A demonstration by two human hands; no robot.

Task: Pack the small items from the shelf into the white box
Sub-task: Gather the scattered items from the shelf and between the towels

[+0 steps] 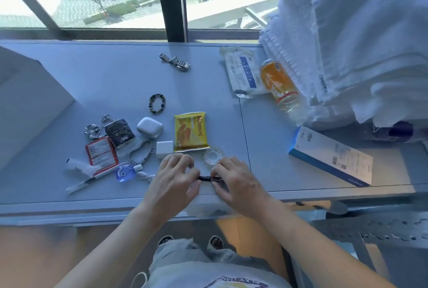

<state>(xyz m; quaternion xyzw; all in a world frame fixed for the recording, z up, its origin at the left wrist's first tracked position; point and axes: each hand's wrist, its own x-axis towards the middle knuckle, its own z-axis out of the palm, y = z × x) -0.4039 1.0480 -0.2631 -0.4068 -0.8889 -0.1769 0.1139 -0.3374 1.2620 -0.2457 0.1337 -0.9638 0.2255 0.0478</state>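
Both hands meet at the shelf's front edge. My left hand and my right hand each pinch one end of a small dark stick-like item held between them. Just beyond lie a yellow snack packet, a white charger plug, a clear tape roll, a white earbud case, a beaded bracelet and a braided bracelet. A large white box stands at the left edge. A smaller white box shows partly under my hands.
On the left lie a dark tissue pack, a red packet, a blue tape dispenser and a pen. A crumpled wrapper lies farther back. An orange bottle, a blue-white carton and stacked white towels fill the right.
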